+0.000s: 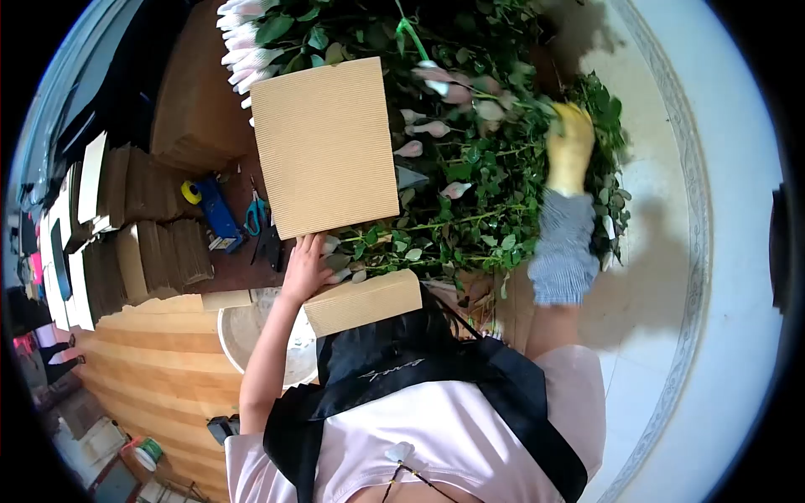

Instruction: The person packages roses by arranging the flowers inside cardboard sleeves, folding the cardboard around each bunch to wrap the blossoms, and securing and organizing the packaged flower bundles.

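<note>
My left hand point(309, 267) is bare and touches the lower edge of a square corrugated cardboard sheet point(325, 149), its fingers partly hidden at that edge. A smaller cardboard piece point(364, 302) lies just below it, against the black apron point(377, 352). My right hand point(570, 138), in a yellow glove with a grey checked sleeve, is closed on leafy rose stems point(524, 117) and blurred. Those stems carry pale pink buds wrapped in white netting or foam. More rose stems point(486, 210) with a few pale buds lie beneath, beside the cardboard.
Blue tape dispenser point(220, 214), teal scissors point(255, 214) and stacked cardboard point(151, 184) are at the left. A white round tub point(239, 339) stands below the table. Netted white buds point(247, 46) lie at the top. The white wall point(738, 251) curves along the right.
</note>
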